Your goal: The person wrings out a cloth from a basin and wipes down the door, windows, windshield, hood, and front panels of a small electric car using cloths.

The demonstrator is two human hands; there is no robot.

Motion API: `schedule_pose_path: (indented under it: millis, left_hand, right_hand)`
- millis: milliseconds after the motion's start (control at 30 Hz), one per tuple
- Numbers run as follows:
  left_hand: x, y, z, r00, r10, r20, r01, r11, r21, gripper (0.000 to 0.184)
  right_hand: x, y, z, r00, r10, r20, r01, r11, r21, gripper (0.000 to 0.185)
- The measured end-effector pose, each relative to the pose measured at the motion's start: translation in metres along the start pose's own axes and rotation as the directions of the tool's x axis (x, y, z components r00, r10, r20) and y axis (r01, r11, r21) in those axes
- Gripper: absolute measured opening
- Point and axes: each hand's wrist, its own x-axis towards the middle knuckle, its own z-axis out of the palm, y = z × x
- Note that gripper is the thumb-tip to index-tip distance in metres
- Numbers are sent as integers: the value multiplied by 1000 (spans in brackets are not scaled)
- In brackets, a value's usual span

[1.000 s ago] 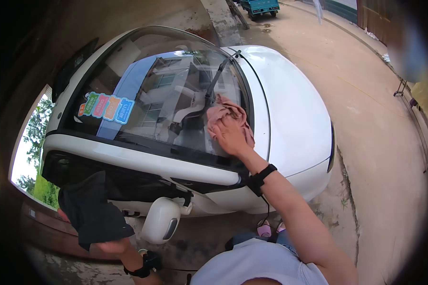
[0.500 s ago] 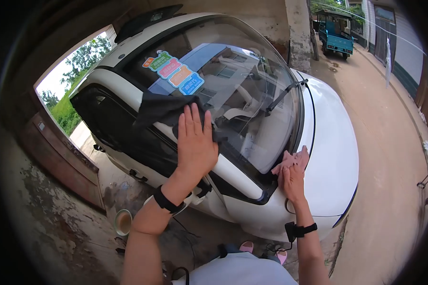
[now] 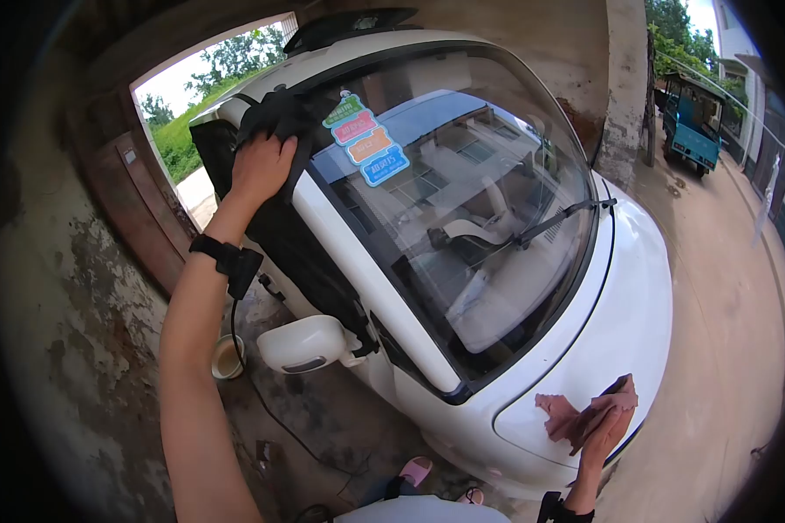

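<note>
The black cloth [image 3: 275, 113] hangs over the upper side edge of a small white car [image 3: 336, 231] and down its side window. My left hand [image 3: 263, 166] is closed on that cloth near the roof, its fingertips partly sunk in the folds. Low at the right, my right hand [image 3: 604, 433] grips a crumpled pink rag [image 3: 576, 418] above the front hood [image 3: 532, 405]. The windshield [image 3: 462, 192] lies between the two hands, with a colourful sticker [image 3: 366, 139] on it and a wiper [image 3: 563, 222] near its far lower corner.
A white side mirror [image 3: 301, 344] sticks out from the car near my left arm. On the ground stands a bucket [image 3: 228, 357] of cloudy liquid, beside a peeling wall [image 3: 105, 305]. A teal three-wheeled cart [image 3: 693, 131] is parked along the dirt lane [image 3: 715, 288].
My left hand has moved up and left, carrying the black cloth off the windshield's side toward the roof edge. My right hand has drawn the pink rag from the windshield base down over the hood.
</note>
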Motion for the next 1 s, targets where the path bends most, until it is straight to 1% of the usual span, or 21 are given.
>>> schedule_pose_path:
  millis: [67, 100, 133, 167, 200, 233, 267, 300, 367, 433, 467, 500, 533, 567, 633, 733, 833, 900, 933, 967, 1000]
  left_hand:
    - [-3, 32, -3, 982, -159, 101, 141, 976, 165, 39]
    - [-23, 47, 2, 999, -53, -5, 53, 983, 176, 42]
    - [-46, 74, -1, 998, -35, 55, 24, 981, 194, 44]
    - [-75, 95, 7, 976, 189, -106, -176, 977, 123, 41]
    - [-107, 126, 6, 982, 180, 64, -182, 983, 20, 45]
    - [-138, 152, 12, 958, 279, 68, -275, 959, -60, 46]
    - [-169, 176, 20, 920, 351, 177, -321, 930, -176, 45]
    - [-196, 195, 34, 863, 491, 119, -460, 861, -216, 42]
    - [-225, 206, 53, 599, 674, 432, -548, 739, -393, 40]
    - [-185, 189, 32, 677, 625, 390, -545, 781, -305, 37]
    - [-154, 168, 29, 761, 576, 298, -517, 816, -259, 37]
    - [-115, 148, 14, 833, 431, 347, -425, 900, -99, 37]
    - [-76, 124, 6, 910, 377, 171, -379, 925, -22, 37]
    - [-38, 98, 0, 947, 258, 189, -274, 960, 64, 34]
    - [28, 63, -11, 971, -53, 232, -9, 965, 260, 44]
    - [84, 35, 17, 974, -206, 92, 169, 937, 307, 49]
    - [82, 45, 22, 949, -281, 143, 218, 912, 346, 47]
    - [57, 68, 23, 962, 33, 270, -94, 971, 219, 44]
    - [34, 93, 23, 944, 108, 313, -176, 964, 200, 40]
    - [7, 98, 42, 921, 360, 150, -378, 919, 113, 33]
    - [-22, 126, 36, 877, 403, 262, -425, 905, 31, 29]
  right_hand:
    - [6, 10, -4, 999, 9, 54, -11, 999, 32, 51]
    - [9, 14, 2, 999, -36, -29, 34, 999, -42, 46]
    - [13, 17, 7, 990, -91, -112, 78, 990, -116, 45]
    - [16, 18, 10, 990, -98, -100, 87, 991, -104, 45]
    - [17, 17, 15, 993, -78, -83, 74, 996, -49, 47]
    - [17, 17, 19, 996, -61, -63, 61, 998, 4, 48]
    - [16, 16, 21, 996, -69, -50, 70, 997, 16, 48]
    - [12, 14, 21, 996, -57, 65, 61, 996, -72, 45]
    - [8, 18, 19, 964, -23, 266, 92, 964, -250, 43]
    - [-1, 39, 25, 956, -42, 290, 159, 906, -392, 31]
    - [-6, 44, 24, 934, -9, 357, 193, 853, -485, 29]
    - [-10, 47, 21, 907, 37, 419, 232, 787, -572, 27]
    - [-12, 49, 22, 911, 27, 412, 235, 787, -570, 27]
    - [-13, 52, 21, 923, -47, 381, 277, 769, -576, 27]
    - [-11, 54, 20, 931, -117, 347, 315, 740, -595, 27]
    - [-10, 53, 18, 933, 89, 350, 140, 805, -577, 26]
    - [-10, 55, 18, 935, 24, 353, 190, 809, -556, 26]
    - [-10, 54, 22, 941, 1, 337, 196, 811, -551, 26]
    - [-10, 54, 21, 943, -9, 333, 202, 810, -550, 26]
    - [-10, 54, 22, 944, -21, 329, 209, 809, -549, 25]
    - [-10, 55, 21, 945, -28, 327, 214, 807, -550, 25]
